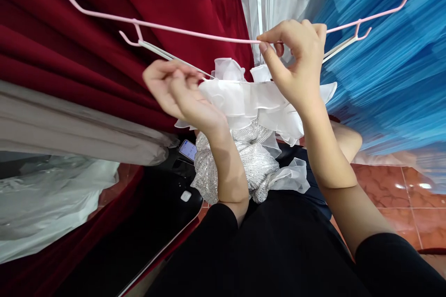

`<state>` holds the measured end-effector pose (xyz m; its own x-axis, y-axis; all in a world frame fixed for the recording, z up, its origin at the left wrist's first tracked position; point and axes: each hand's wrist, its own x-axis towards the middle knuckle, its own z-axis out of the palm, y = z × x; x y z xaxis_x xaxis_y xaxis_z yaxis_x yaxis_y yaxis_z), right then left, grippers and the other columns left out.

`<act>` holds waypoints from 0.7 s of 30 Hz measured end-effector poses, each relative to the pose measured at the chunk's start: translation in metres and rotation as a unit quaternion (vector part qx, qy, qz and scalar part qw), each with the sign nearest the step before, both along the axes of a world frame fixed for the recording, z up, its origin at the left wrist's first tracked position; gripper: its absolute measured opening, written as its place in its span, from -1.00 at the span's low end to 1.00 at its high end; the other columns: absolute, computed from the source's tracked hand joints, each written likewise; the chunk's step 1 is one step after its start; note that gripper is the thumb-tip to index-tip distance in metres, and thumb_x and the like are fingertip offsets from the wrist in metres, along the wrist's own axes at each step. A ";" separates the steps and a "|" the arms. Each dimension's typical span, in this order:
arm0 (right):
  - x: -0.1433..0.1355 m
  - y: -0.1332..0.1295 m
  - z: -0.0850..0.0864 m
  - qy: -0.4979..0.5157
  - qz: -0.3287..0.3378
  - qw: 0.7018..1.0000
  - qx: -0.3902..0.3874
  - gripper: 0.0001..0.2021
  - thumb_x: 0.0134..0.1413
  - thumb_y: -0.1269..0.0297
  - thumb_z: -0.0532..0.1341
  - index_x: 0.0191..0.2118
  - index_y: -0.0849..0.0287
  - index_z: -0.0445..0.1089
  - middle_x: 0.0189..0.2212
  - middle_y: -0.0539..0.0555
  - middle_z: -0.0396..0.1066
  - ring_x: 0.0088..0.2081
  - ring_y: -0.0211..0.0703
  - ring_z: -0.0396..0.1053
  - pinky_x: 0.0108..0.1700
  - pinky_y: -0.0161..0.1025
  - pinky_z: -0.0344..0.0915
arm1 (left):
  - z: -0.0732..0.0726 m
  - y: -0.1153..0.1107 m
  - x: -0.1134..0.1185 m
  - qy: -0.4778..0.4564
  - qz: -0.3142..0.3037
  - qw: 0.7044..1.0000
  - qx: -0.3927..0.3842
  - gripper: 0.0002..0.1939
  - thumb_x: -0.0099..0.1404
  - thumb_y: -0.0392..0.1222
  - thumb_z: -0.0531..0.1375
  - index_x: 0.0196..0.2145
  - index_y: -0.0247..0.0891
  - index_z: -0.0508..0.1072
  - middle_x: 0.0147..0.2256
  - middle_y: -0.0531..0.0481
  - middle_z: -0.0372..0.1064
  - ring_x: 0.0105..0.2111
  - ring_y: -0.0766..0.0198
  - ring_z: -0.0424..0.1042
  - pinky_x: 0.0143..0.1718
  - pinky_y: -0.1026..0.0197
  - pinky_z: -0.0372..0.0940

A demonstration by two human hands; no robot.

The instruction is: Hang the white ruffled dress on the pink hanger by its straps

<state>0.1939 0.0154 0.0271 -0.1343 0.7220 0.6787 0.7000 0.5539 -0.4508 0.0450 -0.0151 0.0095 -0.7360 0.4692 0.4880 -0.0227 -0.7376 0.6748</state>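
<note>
A pink clothes hanger spans the top of the head view, with small hooks below its bar. My right hand pinches that bar near its middle between thumb and fingers. Thin white straps loop over both hooks and lead down to a garment with white ruffles and a silver sequinned body, bunched on my lap. Beside the left strap is my left hand, palm turned up and fingers loosely curled, with a gap to the thumb. Its fingertips lie close to the strap; whether they touch it is unclear.
Dark red cloth hangs at the left and blue tulle at the right. A black seat at my left bears a lit phone and a small white case. Red tiles cover the floor.
</note>
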 end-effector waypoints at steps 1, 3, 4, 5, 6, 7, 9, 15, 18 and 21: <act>0.000 0.000 0.000 -0.002 -0.002 1.000 -0.002 -0.83 0.28 0.29 0.10 -0.28 -0.03 0.42 -0.41 -0.06 0.40 -0.27 -0.14 0.31 -0.03 -0.07 0.08 | 0.000 0.000 0.002 0.015 -0.074 0.996 -0.049 -0.87 0.30 -0.40 -0.02 -0.33 -0.27 0.28 -0.45 0.06 0.19 -0.47 0.39 0.28 -0.40 0.29 0.19; -0.001 0.000 -0.002 -0.002 -0.005 1.000 0.000 -0.84 0.28 0.30 0.10 -0.26 -0.02 0.42 -0.40 -0.06 0.40 -0.27 -0.14 0.30 -0.01 -0.07 0.08 | -0.002 0.001 0.005 0.056 -0.236 0.953 -0.180 -0.88 0.36 -0.24 0.06 -0.31 -0.27 0.36 -0.45 0.00 0.32 -0.49 0.34 0.36 -0.44 0.26 0.24; -0.002 0.001 -0.003 -0.002 -0.005 1.000 0.002 -0.85 0.28 0.30 0.11 -0.25 -0.02 0.42 -0.40 -0.05 0.40 -0.27 -0.15 0.28 0.00 -0.07 0.08 | -0.003 0.002 0.005 0.062 -0.293 0.928 -0.223 -0.83 0.38 -0.14 0.08 -0.27 -0.27 0.38 -0.40 -0.06 0.39 -0.46 0.30 0.41 -0.40 0.22 0.30; -0.002 0.002 -0.005 -0.001 -0.004 1.000 0.003 -0.87 0.27 0.28 0.12 -0.25 -0.01 0.41 -0.40 -0.05 0.39 -0.27 -0.15 0.27 0.00 -0.07 0.07 | -0.003 0.004 0.006 0.054 -0.330 0.911 -0.241 -0.78 0.39 -0.05 0.07 -0.23 -0.25 0.40 -0.33 -0.11 0.44 -0.40 0.25 0.45 -0.32 0.17 0.36; -0.003 0.003 -0.006 -0.001 -0.003 1.000 0.004 -0.88 0.27 0.27 0.13 -0.24 0.00 0.41 -0.41 -0.04 0.39 -0.28 -0.15 0.26 0.01 -0.07 0.06 | -0.002 0.006 0.007 0.032 -0.348 0.908 -0.232 -0.74 0.41 0.00 0.04 -0.18 -0.22 0.39 -0.24 -0.14 0.46 -0.31 0.22 0.49 -0.21 0.12 0.39; -0.004 0.003 -0.007 0.000 -0.002 1.000 0.005 -0.89 0.26 0.27 0.13 -0.24 0.00 0.41 -0.41 -0.03 0.38 -0.28 -0.14 0.25 0.01 -0.06 0.05 | 0.000 0.009 0.009 0.000 -0.352 0.913 -0.204 -0.73 0.43 0.02 0.00 -0.14 -0.18 0.36 -0.16 -0.15 0.46 -0.21 0.19 0.49 -0.11 0.08 0.39; -0.004 0.004 -0.007 0.006 0.001 1.000 0.005 -0.88 0.27 0.29 0.12 -0.24 0.00 0.41 -0.40 -0.03 0.38 -0.27 -0.13 0.24 0.02 -0.06 0.05 | 0.006 0.013 0.014 -0.056 -0.359 0.921 -0.139 -0.70 0.48 -0.02 -0.14 -0.15 -0.15 0.31 -0.04 -0.13 0.42 -0.03 0.20 0.45 0.04 0.06 0.34; -0.001 -0.005 -0.003 0.030 0.030 0.999 0.011 -0.86 0.29 0.27 0.09 -0.24 0.00 0.40 -0.36 -0.02 0.40 -0.26 -0.13 0.26 0.02 -0.06 0.07 | 0.021 0.017 0.031 -0.071 -0.309 0.943 -0.101 -0.71 0.50 -0.12 -0.23 -0.39 -0.15 0.08 -0.40 0.01 0.23 -0.18 0.34 0.43 0.10 0.15 0.31; 0.007 -0.012 0.001 0.032 0.067 0.997 -0.035 -0.86 0.28 0.14 0.10 -0.21 -0.02 0.38 -0.33 0.01 0.41 -0.20 -0.09 0.28 0.04 -0.04 0.08 | 0.021 0.015 0.035 -0.079 -0.290 0.950 -0.079 -0.70 0.50 -0.13 -0.20 -0.42 -0.16 0.06 -0.48 0.06 -0.02 -0.42 0.36 0.28 0.02 0.18 0.34; 0.018 -0.017 0.005 0.047 0.086 0.990 -0.100 -0.76 0.22 -0.05 0.12 -0.21 -0.04 0.35 -0.38 0.04 0.40 -0.11 0.00 0.28 0.03 0.00 0.12 | 0.022 0.016 0.035 -0.080 -0.258 0.958 -0.096 -0.70 0.50 -0.10 -0.17 -0.41 -0.16 0.08 -0.48 0.05 -0.03 -0.42 0.34 0.27 -0.04 0.19 0.34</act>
